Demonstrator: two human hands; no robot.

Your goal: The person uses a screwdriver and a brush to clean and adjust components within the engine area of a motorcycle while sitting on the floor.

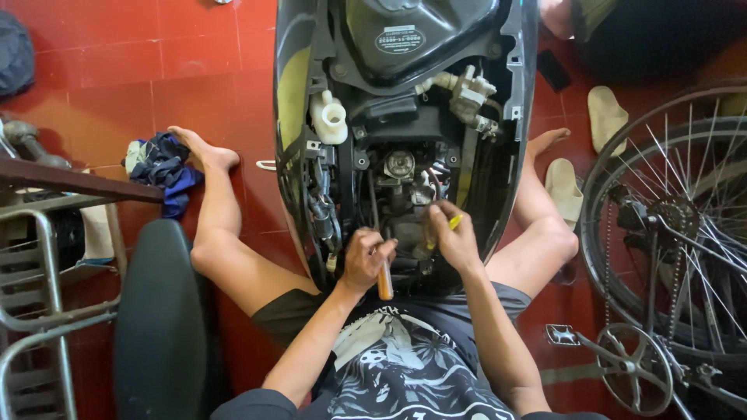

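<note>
I sit on the floor with my legs spread around an opened black scooter body (296,117) whose engine bay (401,175) is exposed. My left hand (366,257) grips an orange-handled screwdriver (385,281), its handle pointing back toward me and its tip hidden in the engine bay. My right hand (455,233) is closed around a small yellow-handled tool (454,222) just right of the carburettor area. Both hands sit close together at the near edge of the bay. A white plastic reservoir (331,118) sits at the bay's upper left.
A bicycle wheel with chain, crank and pedal (661,257) stands at right. Pale sandals (564,190) lie by my right foot. A blue rag (163,167) lies by my left foot. A black seat (159,319) and a metal rack (39,311) are at left.
</note>
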